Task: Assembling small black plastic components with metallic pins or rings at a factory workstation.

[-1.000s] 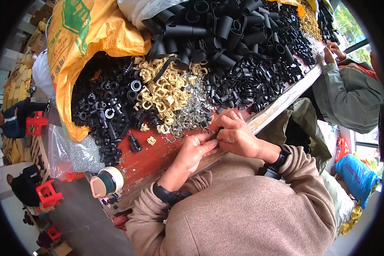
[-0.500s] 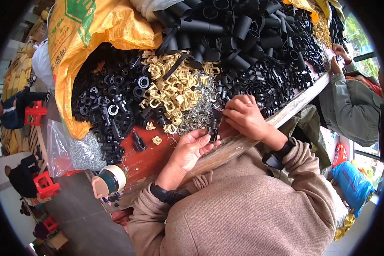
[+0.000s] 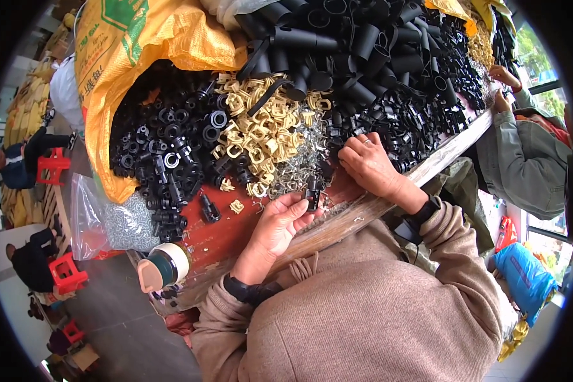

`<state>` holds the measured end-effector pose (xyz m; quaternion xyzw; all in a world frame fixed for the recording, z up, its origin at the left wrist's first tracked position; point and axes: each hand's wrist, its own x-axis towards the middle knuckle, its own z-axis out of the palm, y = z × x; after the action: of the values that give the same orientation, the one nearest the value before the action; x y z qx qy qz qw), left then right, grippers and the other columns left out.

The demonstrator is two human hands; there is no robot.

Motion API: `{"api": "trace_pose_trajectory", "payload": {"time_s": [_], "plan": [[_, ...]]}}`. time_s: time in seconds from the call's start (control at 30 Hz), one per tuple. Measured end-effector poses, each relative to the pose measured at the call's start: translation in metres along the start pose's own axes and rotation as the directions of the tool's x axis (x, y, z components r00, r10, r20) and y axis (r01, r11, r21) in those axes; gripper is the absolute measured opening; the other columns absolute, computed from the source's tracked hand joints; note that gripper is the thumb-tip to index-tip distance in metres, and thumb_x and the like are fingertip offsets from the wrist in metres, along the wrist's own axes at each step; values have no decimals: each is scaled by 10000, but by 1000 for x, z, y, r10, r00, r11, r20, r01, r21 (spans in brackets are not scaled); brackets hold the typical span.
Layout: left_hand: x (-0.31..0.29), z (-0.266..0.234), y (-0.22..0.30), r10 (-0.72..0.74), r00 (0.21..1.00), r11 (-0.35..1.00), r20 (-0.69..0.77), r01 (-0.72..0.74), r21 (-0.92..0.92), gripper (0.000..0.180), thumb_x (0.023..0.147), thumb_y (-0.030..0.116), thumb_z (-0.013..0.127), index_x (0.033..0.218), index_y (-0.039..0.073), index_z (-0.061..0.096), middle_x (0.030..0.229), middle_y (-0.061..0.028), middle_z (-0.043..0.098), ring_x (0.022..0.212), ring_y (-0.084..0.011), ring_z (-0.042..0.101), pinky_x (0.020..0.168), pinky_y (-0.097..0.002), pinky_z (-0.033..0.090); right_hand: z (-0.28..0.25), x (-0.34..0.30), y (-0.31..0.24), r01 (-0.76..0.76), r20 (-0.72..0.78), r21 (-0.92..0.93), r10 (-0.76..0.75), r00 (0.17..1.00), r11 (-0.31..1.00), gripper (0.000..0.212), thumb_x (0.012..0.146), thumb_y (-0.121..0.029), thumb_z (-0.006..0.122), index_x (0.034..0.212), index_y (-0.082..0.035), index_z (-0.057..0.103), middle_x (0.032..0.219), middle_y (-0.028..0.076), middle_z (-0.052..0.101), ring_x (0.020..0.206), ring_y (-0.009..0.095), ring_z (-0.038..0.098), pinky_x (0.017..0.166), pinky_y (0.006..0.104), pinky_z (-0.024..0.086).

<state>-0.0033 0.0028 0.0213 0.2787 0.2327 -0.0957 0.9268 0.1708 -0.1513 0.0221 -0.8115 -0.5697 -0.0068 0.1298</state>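
Between the thumb and fingers of my left hand stands a small black plastic fitting, upright over the table's near edge. My right hand, a ring on one finger, is at the near side of a heap of small black plastic clips. Its fingers are bent and pressed together, with the tips hidden, so what they pinch cannot be made out. Beyond my left hand lie shiny metal pieces and cream plastic clips. A loose black fitting and one cream clip rest on the red tabletop.
Black round fittings spill from a yellow woven sack. Black tubes pile at the back. A lidded cup and a clear bag of small parts stand left. A wooden rail edges the table. A co-worker sits right.
My right hand has drawn away from the black fitting, slightly right to the black clips. My left hand keeps hold of the fitting and has shifted slightly left.
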Motion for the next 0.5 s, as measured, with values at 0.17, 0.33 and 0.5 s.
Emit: {"api": "trace_pose_trajectory", "payload": {"time_s": [0.17,0.33,0.5], "plan": [[-2,-3,-3,-11,999,999,-30,10,-34,197,807,90,540,988,15,542,939,-90,590,806,-157,585,690,-202,469,-3,14,-10,16,-152,101,0,988,995,188,658,-109,589,830,-85,518,764,41,465,717,210,471,685,337,339],[-3,-5,-5,2,1000,1000,-3,-2,-18,228,811,109,533,1016,10,527,939,-110,588,818,-182,591,694,-218,480,10,21,-12,18,-100,-9,-19,995,1000,171,665,-100,588,817,-79,512,770,51,468,704,202,476,658,326,354],[-3,-4,-6,33,999,999,-2,-33,-12,217,814,113,530,1002,5,527,936,-113,587,812,-177,592,693,-219,482,11,16,-7,15,0,78,-15,1000,997,182,667,-99,589,830,-69,514,788,67,476,702,215,488,632,315,367]]}}
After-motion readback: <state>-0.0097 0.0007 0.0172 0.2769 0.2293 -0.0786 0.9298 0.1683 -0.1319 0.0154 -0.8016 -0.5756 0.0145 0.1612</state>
